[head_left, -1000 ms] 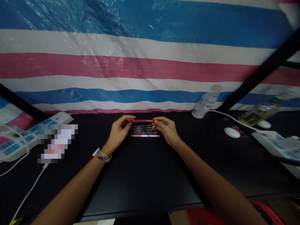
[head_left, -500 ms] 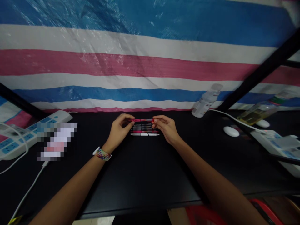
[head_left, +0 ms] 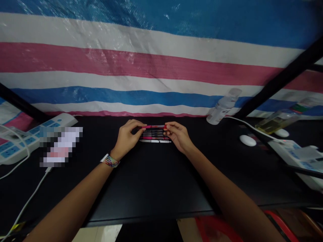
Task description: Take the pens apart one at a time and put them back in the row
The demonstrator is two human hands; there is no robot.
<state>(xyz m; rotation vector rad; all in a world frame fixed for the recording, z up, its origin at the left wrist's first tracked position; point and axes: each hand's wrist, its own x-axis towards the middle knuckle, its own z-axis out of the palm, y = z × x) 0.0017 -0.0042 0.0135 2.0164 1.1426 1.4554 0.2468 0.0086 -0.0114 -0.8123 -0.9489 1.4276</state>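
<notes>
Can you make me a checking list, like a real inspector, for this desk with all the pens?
Surface: black desk, looks flat.
Pens: pink-and-red pen at the back; others lined up nearer, white pen in front.
Clutter: clear bottle, bottle of yellow liquid, pixelated item.
Hands: left and right pinch the back pen's ends.
Cables: white, both sides; spills, nothing seen.
Surroundings: striped sheet behind.

Row of pens (head_left: 153, 133): print too small to read.
Whitish bottle (head_left: 222, 107), beyond and right of the row of pens: dark marks on its label, illegible.
Green-banded bottle (head_left: 279, 119), farther right of the row of pens: no legible text.
Pixelated item (head_left: 62, 146), left of the row of pens: unreadable.
</notes>
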